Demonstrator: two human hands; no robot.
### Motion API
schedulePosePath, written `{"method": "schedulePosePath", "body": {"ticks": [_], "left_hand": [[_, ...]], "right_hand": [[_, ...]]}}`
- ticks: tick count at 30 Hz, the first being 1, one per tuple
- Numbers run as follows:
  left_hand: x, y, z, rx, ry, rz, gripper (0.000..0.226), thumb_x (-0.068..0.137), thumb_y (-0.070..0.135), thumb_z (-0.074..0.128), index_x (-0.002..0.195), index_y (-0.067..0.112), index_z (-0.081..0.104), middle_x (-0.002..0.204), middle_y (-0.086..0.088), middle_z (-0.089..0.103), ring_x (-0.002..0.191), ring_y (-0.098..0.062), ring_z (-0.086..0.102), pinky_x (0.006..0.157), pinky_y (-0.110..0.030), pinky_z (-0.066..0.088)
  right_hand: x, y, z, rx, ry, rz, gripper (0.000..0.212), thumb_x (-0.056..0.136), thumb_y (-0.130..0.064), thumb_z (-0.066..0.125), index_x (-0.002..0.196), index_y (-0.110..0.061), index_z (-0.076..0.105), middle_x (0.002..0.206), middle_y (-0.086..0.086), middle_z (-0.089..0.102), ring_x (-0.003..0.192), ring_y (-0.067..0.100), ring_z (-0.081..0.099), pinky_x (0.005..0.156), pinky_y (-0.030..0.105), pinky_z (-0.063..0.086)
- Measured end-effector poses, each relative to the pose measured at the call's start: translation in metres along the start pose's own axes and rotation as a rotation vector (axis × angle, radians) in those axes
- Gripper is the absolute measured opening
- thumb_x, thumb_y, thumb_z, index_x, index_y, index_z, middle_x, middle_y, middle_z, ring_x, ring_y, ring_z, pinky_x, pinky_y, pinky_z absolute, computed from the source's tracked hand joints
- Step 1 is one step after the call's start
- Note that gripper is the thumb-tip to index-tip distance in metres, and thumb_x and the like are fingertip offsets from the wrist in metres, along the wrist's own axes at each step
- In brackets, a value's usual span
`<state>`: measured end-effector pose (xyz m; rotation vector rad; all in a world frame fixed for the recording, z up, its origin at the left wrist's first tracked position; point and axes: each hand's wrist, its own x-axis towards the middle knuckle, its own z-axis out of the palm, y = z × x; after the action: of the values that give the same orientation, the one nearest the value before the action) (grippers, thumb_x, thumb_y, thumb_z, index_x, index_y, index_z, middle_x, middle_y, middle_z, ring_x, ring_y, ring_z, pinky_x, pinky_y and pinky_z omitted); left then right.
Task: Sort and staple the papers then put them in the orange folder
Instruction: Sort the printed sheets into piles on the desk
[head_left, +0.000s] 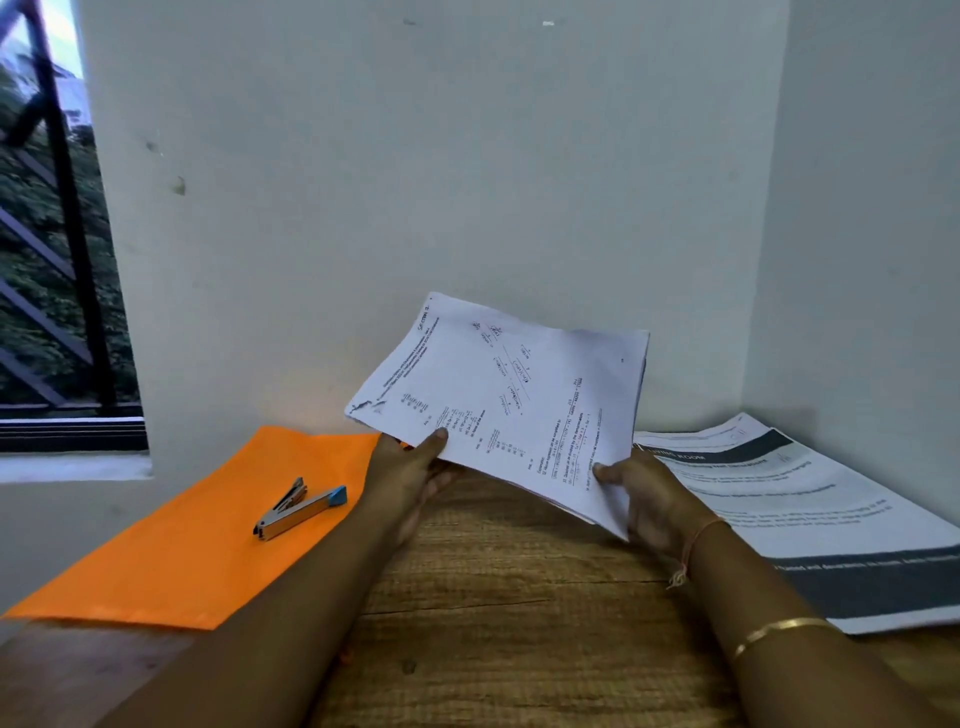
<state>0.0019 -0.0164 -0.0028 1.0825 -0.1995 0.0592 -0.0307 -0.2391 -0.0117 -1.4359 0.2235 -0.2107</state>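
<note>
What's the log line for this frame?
left hand, right hand: grip paper stack, lifted | stapler: on orange folder | other papers: on table

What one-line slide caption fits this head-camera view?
Left hand and right hand hold printed papers above the wooden table; the stapler rests on the orange folder.

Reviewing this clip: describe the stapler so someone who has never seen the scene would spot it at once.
On the wooden table, look left to the orange folder lying flat. The stapler lies on top of it, toward its right side. Unlike the printed papers held nearby, it is small silver metal with a blue end, hinged open.
</note>
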Motion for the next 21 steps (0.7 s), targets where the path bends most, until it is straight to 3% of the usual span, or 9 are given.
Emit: {"method": "schedulePosePath", "body": {"ticks": [3,12,21], "left_hand": [[-0.0011,0.0016,-0.0018,0.003,0.018,0.028,0.032,0.092,-0.003,0.052,0.116,0.016,0.048,0.100,0.002,0.063,0.092,-0.018,0.061,0.068,-0.031,0.051],[-0.0024,0.0038,-0.0018,0.003,0.062,0.038,0.040,0.091,-0.004,0.052,0.128,0.011,0.047,0.116,-0.006,0.060,0.096,-0.022,0.060,0.071,-0.035,0.051],[0.0000,0.0048,-0.0042,0.049,0.141,0.021,0.045,0.092,-0.004,0.051,0.135,0.007,0.041,0.128,-0.010,0.055,0.103,-0.025,0.056,0.078,-0.038,0.049]], "right_hand": [[-0.0017,-0.0006,0.0009,0.057,-0.025,-0.008,0.043,0.095,0.007,0.042,0.135,-0.007,0.043,0.123,0.016,0.060,0.103,0.034,0.059,0.075,0.038,0.050],[-0.0080,-0.0012,0.0003,0.126,-0.143,0.021,0.038,0.096,0.008,0.039,0.131,-0.006,0.047,0.124,0.018,0.060,0.108,0.034,0.058,0.089,0.045,0.047],[-0.0072,-0.0013,-0.0014,0.138,-0.143,0.042,0.040,0.089,0.011,0.044,0.124,-0.006,0.055,0.119,0.014,0.065,0.104,0.030,0.063,0.080,0.037,0.055]]}}
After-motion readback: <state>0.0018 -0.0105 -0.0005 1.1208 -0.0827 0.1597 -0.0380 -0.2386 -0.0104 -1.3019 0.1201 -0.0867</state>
